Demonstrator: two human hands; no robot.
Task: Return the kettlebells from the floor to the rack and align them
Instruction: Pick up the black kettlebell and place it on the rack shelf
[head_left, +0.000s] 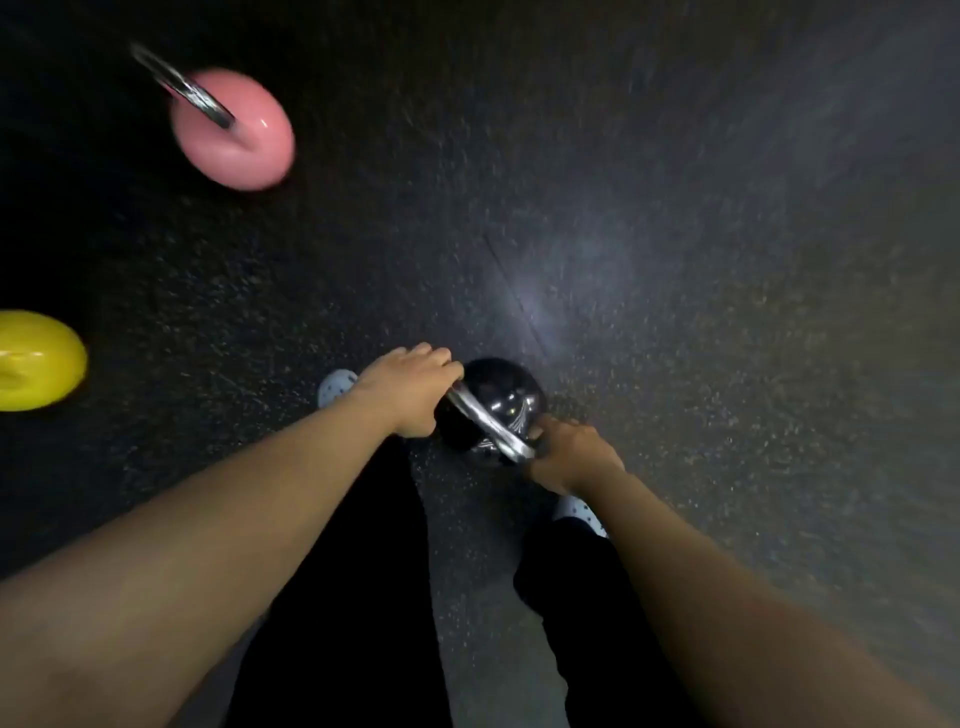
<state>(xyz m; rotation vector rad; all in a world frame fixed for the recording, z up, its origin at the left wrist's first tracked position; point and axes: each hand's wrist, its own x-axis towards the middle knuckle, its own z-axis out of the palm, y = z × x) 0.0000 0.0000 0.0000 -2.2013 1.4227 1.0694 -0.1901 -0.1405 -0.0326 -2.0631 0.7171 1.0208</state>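
Observation:
A black kettlebell (501, 397) with a shiny metal handle hangs between my feet, low over the dark floor. My left hand (408, 387) grips the far end of its handle and my right hand (569, 454) grips the near end. A pink kettlebell (244, 140) with a metal handle stands on the floor at the upper left. A yellow kettlebell (36, 358) sits at the left edge, partly cut off. No rack is in view.
Dark speckled rubber flooring (701, 260) fills the view, with a seam line running diagonally ahead of the black kettlebell. My legs in black trousers and two white shoes (335, 387) are below the hands.

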